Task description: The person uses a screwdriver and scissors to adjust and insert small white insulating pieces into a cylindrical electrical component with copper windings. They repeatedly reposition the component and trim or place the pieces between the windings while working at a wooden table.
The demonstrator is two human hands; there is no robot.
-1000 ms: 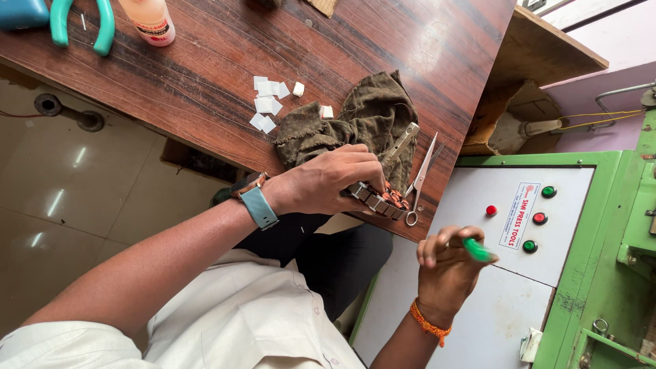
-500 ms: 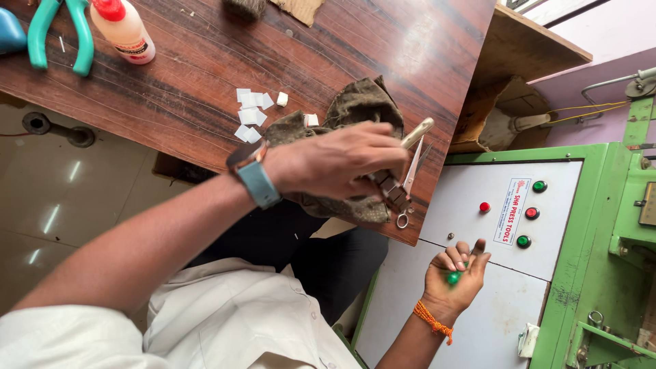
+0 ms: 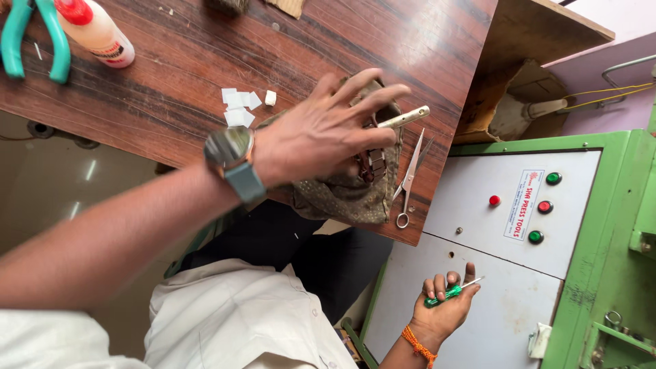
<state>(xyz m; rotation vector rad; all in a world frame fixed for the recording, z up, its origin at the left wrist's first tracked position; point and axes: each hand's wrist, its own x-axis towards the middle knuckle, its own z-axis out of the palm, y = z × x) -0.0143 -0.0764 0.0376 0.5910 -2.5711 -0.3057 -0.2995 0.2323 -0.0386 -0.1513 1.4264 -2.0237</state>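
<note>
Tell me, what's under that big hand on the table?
Under the left hand lies an olive cloth with a metal watch band on it. A thin silver tool pokes out by the fingers. The hand covers the rest of the cloth.

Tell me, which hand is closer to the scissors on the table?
The left hand: it hovers over the cloth right beside the scissors. The right hand is off the table, holding a green screwdriver.

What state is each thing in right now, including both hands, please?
Left hand: fingers spread, over the cloth.
Right hand: closed around a green screwdriver, held off the table.
Scissors: blades apart, lying flat.
Glue bottle: capped, lying down.
Olive cloth: crumpled, overhanging the table edge.
</note>
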